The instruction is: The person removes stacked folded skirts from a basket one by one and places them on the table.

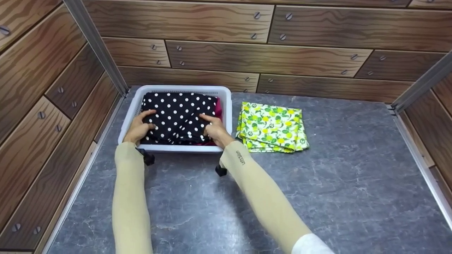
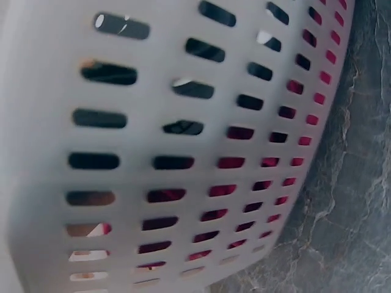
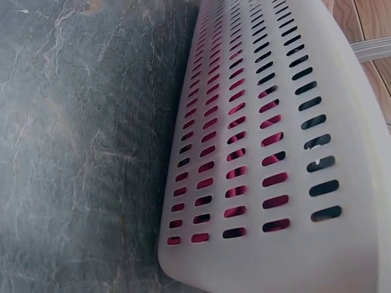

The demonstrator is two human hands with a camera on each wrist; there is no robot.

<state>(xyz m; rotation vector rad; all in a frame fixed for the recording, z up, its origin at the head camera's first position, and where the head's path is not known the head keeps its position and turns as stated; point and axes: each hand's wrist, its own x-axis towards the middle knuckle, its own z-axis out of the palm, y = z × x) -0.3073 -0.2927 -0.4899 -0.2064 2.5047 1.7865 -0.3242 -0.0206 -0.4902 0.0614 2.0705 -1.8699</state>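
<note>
one black dotted cloth (image 1: 178,114), between left fingers (image 1: 146,113) and right fingers (image 1: 210,118), both spread, touching it

The head view looks forward and steeply down from the near side of the white basket (image 1: 183,88), far enough back to show it whole. The left wrist view, turned sideways, is so close that the basket's slotted wall (image 2: 208,146) fills most of it. The right wrist view, also close and sideways, looks slantwise along a slotted basket wall. All three share the basket and the tabletop (image 1: 190,197) beside it.
</note>
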